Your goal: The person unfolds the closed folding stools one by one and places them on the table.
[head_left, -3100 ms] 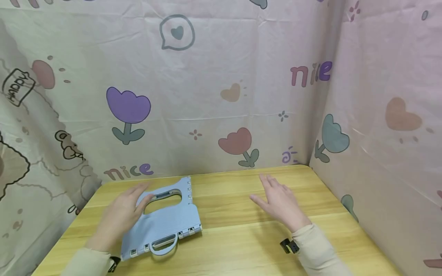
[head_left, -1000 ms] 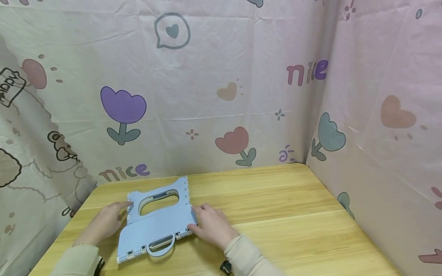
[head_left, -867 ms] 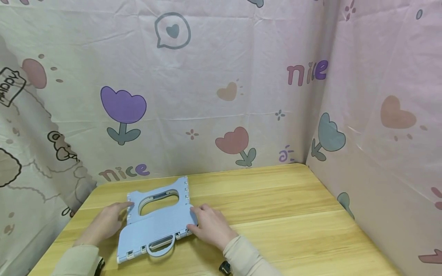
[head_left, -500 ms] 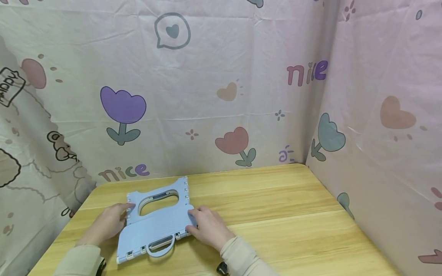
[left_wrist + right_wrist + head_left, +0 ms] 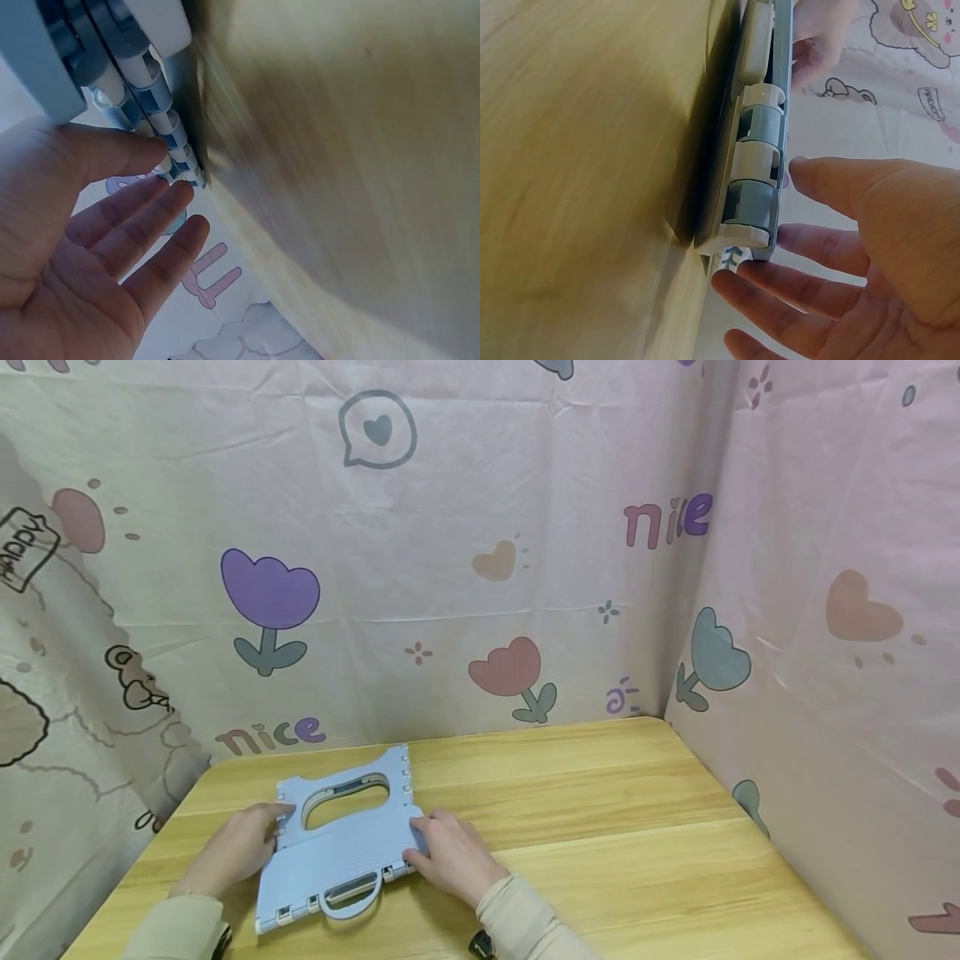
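A light-blue folding step stool (image 5: 337,843), folded flat, lies on the wooden table with its carry handle (image 5: 352,906) toward me. An oval opening passes through its far half. My left hand (image 5: 236,847) pinches its left hinged edge, index finger on the top face; the left wrist view shows the thumb (image 5: 120,154) against the hinge knuckles, other fingers spread below. At the right side, my right hand (image 5: 453,856) holds the near corner between thumb and fingers. In the right wrist view, the stool's segmented hinge edge (image 5: 754,161) stands close before the right fingers (image 5: 795,292).
The light wooden table (image 5: 600,827) stretches out to the right of the stool. A patterned cloth (image 5: 450,527) with flowers and lettering hangs behind the table and along both sides. Dark bands sit at both wrists, below the beige sleeves (image 5: 532,918).
Earlier my left hand hovered over the stool's left side and my right hand was off to the right. Both came to the stool's edges; lately they shifted slightly, and the stool stays put.
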### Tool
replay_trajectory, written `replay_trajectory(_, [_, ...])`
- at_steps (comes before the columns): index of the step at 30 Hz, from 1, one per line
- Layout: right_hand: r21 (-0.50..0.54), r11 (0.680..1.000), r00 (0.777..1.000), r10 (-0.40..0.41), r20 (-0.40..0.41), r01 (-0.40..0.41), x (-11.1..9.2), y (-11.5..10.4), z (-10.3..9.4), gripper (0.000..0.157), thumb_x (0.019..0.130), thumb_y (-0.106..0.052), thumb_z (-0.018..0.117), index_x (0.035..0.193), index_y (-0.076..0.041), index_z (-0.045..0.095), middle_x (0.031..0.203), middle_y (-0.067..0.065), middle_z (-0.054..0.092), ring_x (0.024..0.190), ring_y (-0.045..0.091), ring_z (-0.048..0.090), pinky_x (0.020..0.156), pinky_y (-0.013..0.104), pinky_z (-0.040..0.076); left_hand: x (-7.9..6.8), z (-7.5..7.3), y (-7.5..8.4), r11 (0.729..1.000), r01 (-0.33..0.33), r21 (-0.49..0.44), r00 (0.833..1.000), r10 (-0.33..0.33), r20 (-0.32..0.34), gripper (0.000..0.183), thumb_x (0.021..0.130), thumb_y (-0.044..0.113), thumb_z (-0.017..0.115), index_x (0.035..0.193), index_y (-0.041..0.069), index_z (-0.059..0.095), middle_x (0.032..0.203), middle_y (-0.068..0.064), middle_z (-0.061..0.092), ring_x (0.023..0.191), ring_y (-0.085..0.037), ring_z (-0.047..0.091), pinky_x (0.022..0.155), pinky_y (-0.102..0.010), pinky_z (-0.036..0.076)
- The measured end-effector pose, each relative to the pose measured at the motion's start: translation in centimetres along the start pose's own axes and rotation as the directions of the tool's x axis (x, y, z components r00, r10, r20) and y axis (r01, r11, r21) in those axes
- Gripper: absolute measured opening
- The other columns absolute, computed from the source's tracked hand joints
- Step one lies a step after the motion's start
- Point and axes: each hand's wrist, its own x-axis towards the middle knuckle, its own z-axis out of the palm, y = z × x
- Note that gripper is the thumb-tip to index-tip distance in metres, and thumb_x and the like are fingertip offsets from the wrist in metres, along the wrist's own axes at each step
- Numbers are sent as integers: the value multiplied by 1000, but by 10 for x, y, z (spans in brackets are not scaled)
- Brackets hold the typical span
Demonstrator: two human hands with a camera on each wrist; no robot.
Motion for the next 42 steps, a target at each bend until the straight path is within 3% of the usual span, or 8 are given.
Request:
replay_trajectory(8, [2, 1000, 1000, 17, -3, -17, -4, 3, -4, 43, 98, -28, 78, 136, -7, 73, 127, 13, 77, 109, 27, 76, 95, 37, 65, -3, 0, 6, 1000, -9, 2, 1000, 9, -8, 50, 85, -9, 71, 134, -5, 68, 129, -36, 67, 118, -58, 65, 98, -72, 55])
replay_trajectory(14, [-17, 1000, 1000, 9, -10, -9, -9, 11, -8, 41, 100, -26, 74, 137, -9, 72, 132, 13, 76, 115, 27, 75, 100, 40, 64, -8, 4, 13, 997, -61, 49, 997, 64, -51, 48, 82, -7, 77, 130, -3, 70, 117, -32, 71, 105, -51, 71, 91, -67, 60])
replay_trajectory(22, [6, 1000, 1000, -7, -31, 7, -17, 24, -13, 31, 107, -21, 65, 132, -6, 75, 127, 11, 78, 106, 22, 76, 95, 38, 65, -20, 16, 27, 988, -132, 76, 981, 141, -131, 40, 86, -2, 79, 126, 0, 74, 116, -29, 72, 99, -44, 75, 86, -60, 64])
replay_trajectory(30, [-1, 1000, 999, 19, -31, -19, -27, 36, -22, 34, 109, -26, 61, 133, -5, 74, 129, 14, 77, 117, 32, 75, 103, 47, 62, -28, 23, 48, 982, -173, 71, 961, 184, -208, 37, 86, -3, 80, 122, 3, 76, 112, -21, 74, 95, -38, 76, 83, -53, 66])
replay_trajectory(34, [-4, 999, 999, 34, -37, -34, -33, 43, -27, 36, 109, -28, 62, 133, -5, 74, 129, 15, 77, 116, 34, 75, 101, 49, 63, -31, 25, 60, 980, -182, 83, 957, 196, -214, 41, 83, -2, 84, 122, 3, 76, 114, -20, 74, 91, -36, 76, 79, -51, 67])
replay_trajectory(42, [-5, 998, 997, 60, -39, -60, -43, 57, -37, 40, 108, -34, 63, 132, -4, 74, 130, 16, 76, 115, 36, 74, 100, 53, 63, -34, 29, 80, 981, -154, 117, 970, 173, -173, 46, 82, 4, 89, 125, 6, 76, 109, -13, 72, 90, -27, 75, 76, -45, 68])
